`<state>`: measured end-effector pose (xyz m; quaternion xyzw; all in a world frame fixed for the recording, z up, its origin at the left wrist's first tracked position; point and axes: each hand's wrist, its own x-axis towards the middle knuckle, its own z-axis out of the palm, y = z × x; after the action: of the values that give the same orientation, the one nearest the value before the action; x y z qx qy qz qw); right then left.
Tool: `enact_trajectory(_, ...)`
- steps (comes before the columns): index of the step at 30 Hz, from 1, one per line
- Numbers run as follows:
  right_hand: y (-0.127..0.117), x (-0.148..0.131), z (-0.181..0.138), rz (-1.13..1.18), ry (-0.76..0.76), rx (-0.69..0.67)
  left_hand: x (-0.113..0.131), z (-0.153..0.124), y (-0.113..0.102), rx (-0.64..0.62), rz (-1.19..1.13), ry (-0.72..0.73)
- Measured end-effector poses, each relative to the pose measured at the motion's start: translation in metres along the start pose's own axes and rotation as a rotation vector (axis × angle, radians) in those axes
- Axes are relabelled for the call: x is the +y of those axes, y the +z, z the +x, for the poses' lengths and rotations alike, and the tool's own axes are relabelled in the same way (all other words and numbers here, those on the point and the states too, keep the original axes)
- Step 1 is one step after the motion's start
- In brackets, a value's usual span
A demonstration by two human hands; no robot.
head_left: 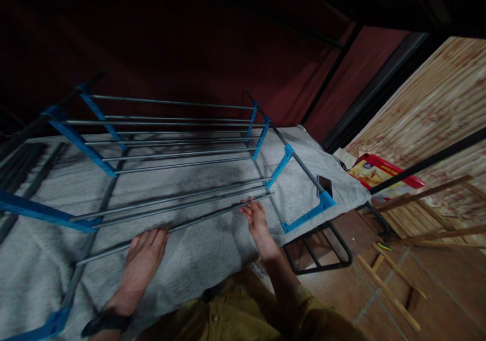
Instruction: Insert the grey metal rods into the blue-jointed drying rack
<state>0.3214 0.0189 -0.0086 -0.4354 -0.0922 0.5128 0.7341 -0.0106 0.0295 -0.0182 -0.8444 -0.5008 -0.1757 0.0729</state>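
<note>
A thin grey metal rod point(208, 216) runs slantwise in front of me, low over the grey cloth. My left hand point(146, 252) is closed over its left part, knuckles up, with a dark band on the wrist. Near the rod's right end, my right hand point(255, 217) pinches it between thumb and fingers. Its right tip is free, short of the blue plastic bracket point(309, 213). Behind it stands a rack frame of grey tubes with several rods point(182, 154) held between blue plastic arms point(279, 166). Whether the rod's left end touches the frame tube, I cannot tell.
Grey cloth point(212, 260) covers the surface under the rack. A phone point(325, 185) lies by the right bracket. Beyond the edge are a black metal frame point(321, 250), a red and yellow box point(383, 174) and wooden pieces point(391, 285) on the tiled floor. A dark red wall stands behind.
</note>
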Motion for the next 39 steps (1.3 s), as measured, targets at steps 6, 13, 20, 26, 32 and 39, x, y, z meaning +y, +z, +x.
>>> enact_trajectory(6,-0.001,0.000,0.003,-0.017,0.000,0.028,-0.003,-0.001,0.004,0.007,-0.038,0.034)
enact_trajectory(13,-0.004,0.004,0.003,-0.035,-0.019,0.005,-0.006,-0.002,0.006,0.001,-0.016,0.052)
enact_trajectory(20,-0.003,0.003,0.004,-0.016,-0.010,0.007,-0.003,-0.001,0.002,-0.007,0.010,0.029)
enact_trajectory(26,0.001,0.001,0.004,0.000,-0.010,0.023,-0.002,0.000,0.003,-0.062,0.037,0.025)
enact_trajectory(32,0.002,-0.005,0.009,0.005,-0.020,0.034,-0.002,-0.001,0.004,-0.073,0.033,0.015)
enact_trajectory(39,0.002,-0.010,0.010,0.040,-0.031,0.040,-0.003,-0.002,0.004,-0.039,0.000,0.004)
